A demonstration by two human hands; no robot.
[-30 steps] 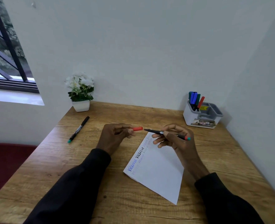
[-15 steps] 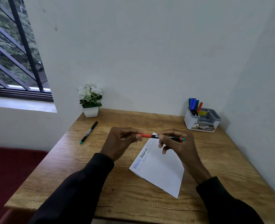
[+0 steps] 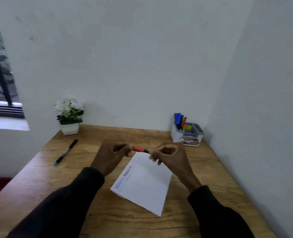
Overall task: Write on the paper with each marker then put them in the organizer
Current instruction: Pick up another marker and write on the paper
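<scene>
Right now the red-capped marker [image 3: 140,149] is held level above the top edge of the paper [image 3: 145,182], pinched at its cap end by the left hand [image 3: 111,156] and at its barrel by the right hand [image 3: 170,156]; both hands are closed on it. Blue and black writing runs along the paper's left edge. A second marker [image 3: 66,152] with a teal end lies on the tabletop [image 3: 108,219] to the left. Four markers stand in the organizer [image 3: 187,133] at the back right, and a potted white flower [image 3: 69,115] sits at the back left.
</scene>
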